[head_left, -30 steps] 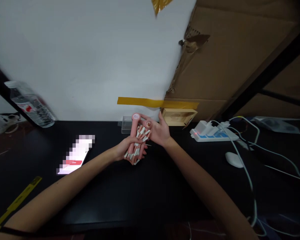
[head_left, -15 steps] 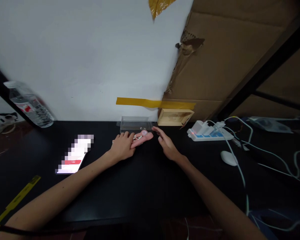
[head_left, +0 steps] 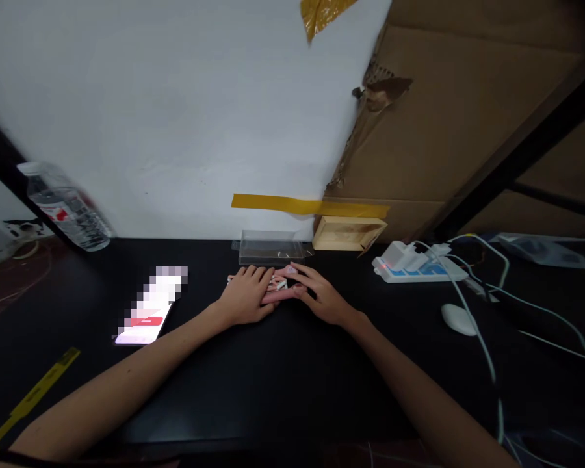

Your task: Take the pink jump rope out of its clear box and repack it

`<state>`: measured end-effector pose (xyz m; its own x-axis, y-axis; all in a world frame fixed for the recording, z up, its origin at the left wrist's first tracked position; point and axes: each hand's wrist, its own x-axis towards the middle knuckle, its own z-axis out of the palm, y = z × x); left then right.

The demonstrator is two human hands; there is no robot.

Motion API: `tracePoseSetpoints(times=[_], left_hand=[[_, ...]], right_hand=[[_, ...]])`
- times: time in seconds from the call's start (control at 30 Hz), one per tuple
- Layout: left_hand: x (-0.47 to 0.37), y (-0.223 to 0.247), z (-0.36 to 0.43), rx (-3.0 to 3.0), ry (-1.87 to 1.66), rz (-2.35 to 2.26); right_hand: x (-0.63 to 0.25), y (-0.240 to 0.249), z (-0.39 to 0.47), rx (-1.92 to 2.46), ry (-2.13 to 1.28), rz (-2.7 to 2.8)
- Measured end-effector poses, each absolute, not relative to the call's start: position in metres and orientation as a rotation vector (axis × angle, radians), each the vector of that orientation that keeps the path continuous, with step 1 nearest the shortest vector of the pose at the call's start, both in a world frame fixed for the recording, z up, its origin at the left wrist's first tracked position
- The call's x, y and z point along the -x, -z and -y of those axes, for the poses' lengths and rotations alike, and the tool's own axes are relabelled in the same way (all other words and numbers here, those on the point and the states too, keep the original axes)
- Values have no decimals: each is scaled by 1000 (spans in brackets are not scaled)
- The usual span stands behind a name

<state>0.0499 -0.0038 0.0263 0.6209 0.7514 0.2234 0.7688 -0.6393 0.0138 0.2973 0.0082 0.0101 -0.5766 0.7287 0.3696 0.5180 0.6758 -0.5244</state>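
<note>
On the black tabletop (head_left: pixel 268 383) lies a flat pink item with white parts (head_left: pixel 279 296), its exact kind unclear. My left hand (head_left: pixel 244 298) covers its left part, fingers over the top and thumb along the near edge. At the other end, my right hand (head_left: pixel 325 299) has its fingertips and thumb closed on the pink rim. Between the hands, small white and pink pieces show inside the rim. Just behind stands a clear plastic case (head_left: pixel 272 248), apart from both hands.
A shallow light-wood box (head_left: pixel 350 234) leans at the wall. To its right are a power strip (head_left: pixel 419 272) with plugs and cables, and a white mouse (head_left: pixel 459 319). On the left are a lit phone (head_left: pixel 146 318) and a water bottle (head_left: pixel 73 214).
My right hand has moved from beside the pink item onto its right end. The item has turned and now lies flatter and more level, with its white pieces showing. The view has shifted slightly.
</note>
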Motion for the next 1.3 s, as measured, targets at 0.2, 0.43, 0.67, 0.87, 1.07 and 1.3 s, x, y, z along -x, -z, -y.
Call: tracePoseSetpoints(times=[0.2, 0.43, 0.67, 0.87, 1.07, 1.3], left_hand=[[-46, -29, -2, 2833, 390, 1200], [-52, -34, 19, 2505, 269, 1692], [-56, -26, 26, 2599, 292, 1610], [-51, -18, 13, 2765, 453, 1428], [-36, -12, 7, 2848, 590, 1322], [-29, -6, 4, 2892, 646, 1276]], right_hand=[[-299, -8, -10, 1020, -525, 2404], [-306, -6, -7, 1054, -529, 2459], [-314, -16, -3, 1038, -587, 2348], [-326, -12, -8, 1143, -556, 2354], [-327, -7, -9, 1169, -597, 2386], [-325, -10, -8, 1160, -599, 2431]])
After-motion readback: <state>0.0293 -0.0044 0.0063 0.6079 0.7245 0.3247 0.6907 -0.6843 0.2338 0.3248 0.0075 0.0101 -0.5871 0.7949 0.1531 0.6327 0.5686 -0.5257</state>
